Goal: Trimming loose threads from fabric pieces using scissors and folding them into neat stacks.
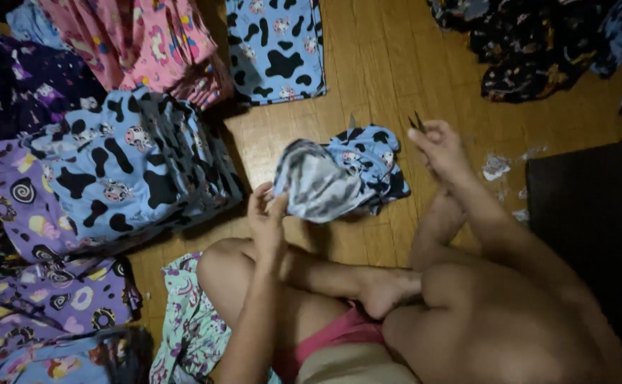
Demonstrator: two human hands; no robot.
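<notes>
We are sitting cross-legged on the wooden floor [389,64], holding a small blue cow-print garment [339,174] up just above the boards in front of our knees. Our left hand [267,217] is pinching its lower left edge, the grip clamped on the cloth. Our right hand [440,146] is closing around a small pair of thread snips [417,121], the pointed tips sticking up just beside the garment's upper right edge; the grip is tight on the tool, not on the fabric.

To our left a tall stack of blue cow-print pieces [133,171] is lying folded, with purple swirl-print pieces [48,299] and a pink pile [133,39] around it, and another blue piece [275,46] is lying flat ahead. A dark heap [538,43] is sitting well apart at the upper right. White scraps [497,167] are lying near our right forearm.

Judging by the folded stacks, much seems finished; the piece in hand and seemingly the dark heap are remaining.
</notes>
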